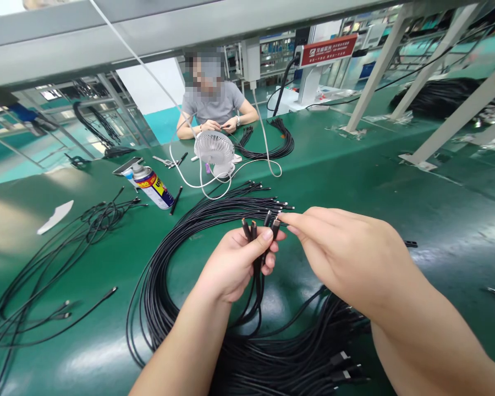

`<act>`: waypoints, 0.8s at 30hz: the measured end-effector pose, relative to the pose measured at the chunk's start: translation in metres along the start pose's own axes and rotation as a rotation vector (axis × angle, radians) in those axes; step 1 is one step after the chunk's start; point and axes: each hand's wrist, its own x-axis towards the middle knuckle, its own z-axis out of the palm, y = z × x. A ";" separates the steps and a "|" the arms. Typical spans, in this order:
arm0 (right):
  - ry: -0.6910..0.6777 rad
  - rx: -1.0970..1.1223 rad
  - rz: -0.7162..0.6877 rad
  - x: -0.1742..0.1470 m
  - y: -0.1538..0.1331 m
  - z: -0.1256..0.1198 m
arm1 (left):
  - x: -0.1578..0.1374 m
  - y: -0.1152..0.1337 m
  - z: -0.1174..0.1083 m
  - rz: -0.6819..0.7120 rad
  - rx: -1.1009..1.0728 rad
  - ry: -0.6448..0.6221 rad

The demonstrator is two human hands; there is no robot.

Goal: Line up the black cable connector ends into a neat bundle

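Note:
Several black cable ends are bunched in my left hand (pixel 247 256), its thumb pressed over them and its fingers wrapped round. The connectors (pixel 275 228) point upward from the fist, some with bare metal tips. My right hand (pixel 346 247) reaches in from the right, fingers together, its fingertips at the metal tip of the rightmost connector. Whether a small piece sits between those fingertips is hidden. A large looped bundle of black cables (pixel 165 258) curves around the left of my hands. More cable ends with flat metal plugs (pixel 340 360) lie below my wrists.
Loose cables (pixel 86 231) lie left on the green table (pixel 355 181). Beyond the bundle stand a spray can (pixel 154 187) and a white fan (pixel 214 148) with a white cord. A co-worker (pixel 214 102) sits opposite near another cable coil (pixel 286 140). Slanted metal posts (pixel 379 69) stand at right.

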 end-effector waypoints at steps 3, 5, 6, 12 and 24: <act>-0.039 0.096 0.082 0.001 0.001 -0.001 | 0.000 0.000 0.000 -0.007 0.006 0.004; -0.069 0.161 0.129 0.001 0.003 -0.001 | 0.000 0.000 0.001 -0.010 0.018 0.013; -0.083 0.203 0.149 0.002 0.004 -0.001 | 0.000 0.000 0.001 -0.008 0.026 0.013; -0.149 0.565 0.213 0.009 0.010 0.002 | -0.003 -0.002 0.003 0.043 0.132 -0.041; -0.020 0.452 0.240 0.014 0.013 -0.001 | -0.004 -0.002 0.003 0.008 0.167 -0.014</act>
